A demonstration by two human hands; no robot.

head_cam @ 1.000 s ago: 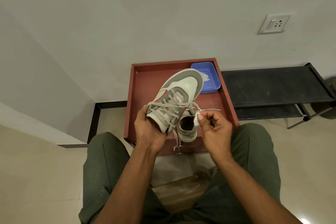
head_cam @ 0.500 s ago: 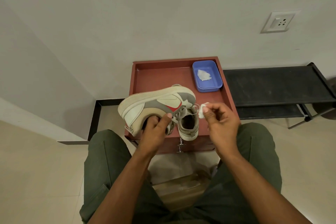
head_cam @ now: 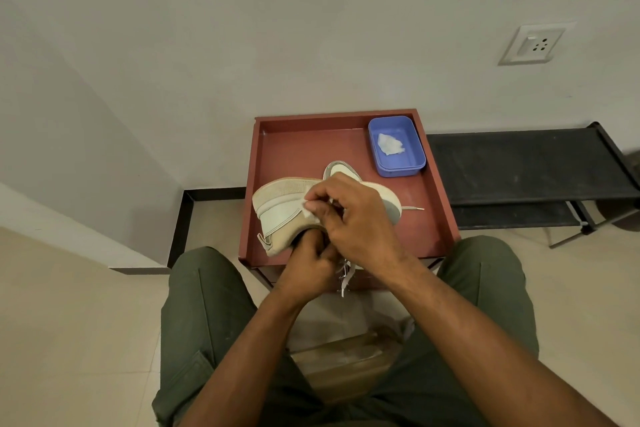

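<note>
head view: left hand [head_cam: 308, 263] grips white-and-beige leather sneaker [head_cam: 280, 208] at its opening, above red-brown square tray [head_cam: 304, 152]; right hand [head_cam: 353, 215] pinches small white wipe [head_cam: 309, 213] against heel panel. likely wiping step; next needs steady strokes.

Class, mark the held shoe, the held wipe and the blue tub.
held shoe [head_cam: 278, 215]: head view, white heel panel.
held wipe [head_cam: 308, 212]: head view, white corner beside fingertips.
tub [head_cam: 401, 170]: head view, near wall.
</note>
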